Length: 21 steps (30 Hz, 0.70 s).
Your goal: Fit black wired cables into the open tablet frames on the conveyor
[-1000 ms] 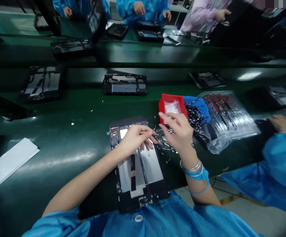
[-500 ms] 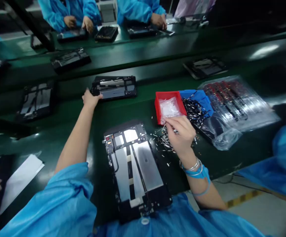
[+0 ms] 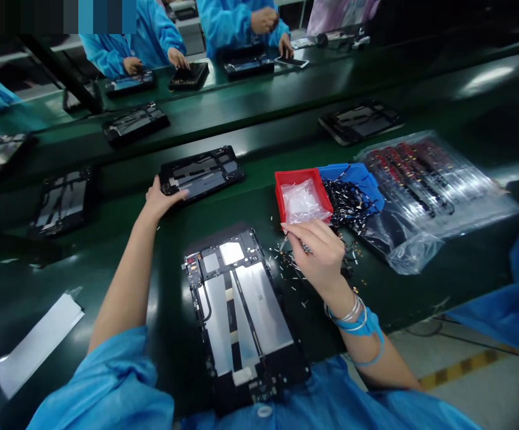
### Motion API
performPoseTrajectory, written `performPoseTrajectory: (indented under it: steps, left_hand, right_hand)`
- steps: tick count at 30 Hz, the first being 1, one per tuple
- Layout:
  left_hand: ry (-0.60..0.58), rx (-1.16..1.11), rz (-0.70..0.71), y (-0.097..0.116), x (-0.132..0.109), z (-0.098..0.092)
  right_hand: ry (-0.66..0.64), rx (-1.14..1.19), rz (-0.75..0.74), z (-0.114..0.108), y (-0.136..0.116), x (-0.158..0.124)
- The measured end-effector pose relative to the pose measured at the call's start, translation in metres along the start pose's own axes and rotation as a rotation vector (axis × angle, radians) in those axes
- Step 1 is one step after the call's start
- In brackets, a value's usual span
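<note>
An opened tablet (image 3: 250, 310) with silver battery panels lies in front of my body. My left hand (image 3: 161, 200) grips the near left corner of another opened tablet (image 3: 203, 173) farther up the bench, thumb on top. Just below the red bin (image 3: 301, 191), my right hand (image 3: 315, 251) is in a pinch; something small and thin seems to show at its fingertips, too small to name. Small loose parts (image 3: 292, 269) lie scattered beneath and left of that hand. The red bin holds a clear plastic bag.
A blue bin (image 3: 353, 185) of black strips adjoins the red one. Right of it lies a clear bag (image 3: 420, 179) of red and black parts. White paper (image 3: 39, 346) lies at left. More tablets (image 3: 62, 200) stand around; people in blue work across the bench.
The tablet at my left hand is now tilted, its left end nearer me. My right hand has shifted slightly down and left. Across the bench, one person's hand has risen; another reaches toward a dark tray.
</note>
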<state>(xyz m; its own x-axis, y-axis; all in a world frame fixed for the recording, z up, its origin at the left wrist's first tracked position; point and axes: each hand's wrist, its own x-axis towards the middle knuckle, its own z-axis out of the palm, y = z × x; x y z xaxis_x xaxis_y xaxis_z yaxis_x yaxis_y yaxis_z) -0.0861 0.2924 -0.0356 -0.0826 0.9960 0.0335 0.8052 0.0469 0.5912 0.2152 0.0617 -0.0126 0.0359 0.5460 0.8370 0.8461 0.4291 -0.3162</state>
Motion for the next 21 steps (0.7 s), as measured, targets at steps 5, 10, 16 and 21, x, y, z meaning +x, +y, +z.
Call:
performPoseTrajectory:
  steps: [5,10,16,21]
  left_hand:
    - [0.014,-0.096,-0.046,-0.003,-0.017,-0.011]
    - [-0.033,-0.207,-0.215,0.005,-0.005,-0.017]
    - [-0.055,-0.276,-0.388,0.014,0.017,-0.02]
    - [-0.136,-0.301,-0.298,0.026,0.023,-0.025]
  right_hand:
    - [-0.066,-0.007,0.048,-0.003,-0.002,0.0]
    - [-0.066,-0.016,0.038,-0.004,-0.003,0.0]
    - [-0.044,0.018,0.036,-0.002,-0.004,-0.001]
    - [-0.073,0.022,0.079,-0.003,-0.002,-0.002]
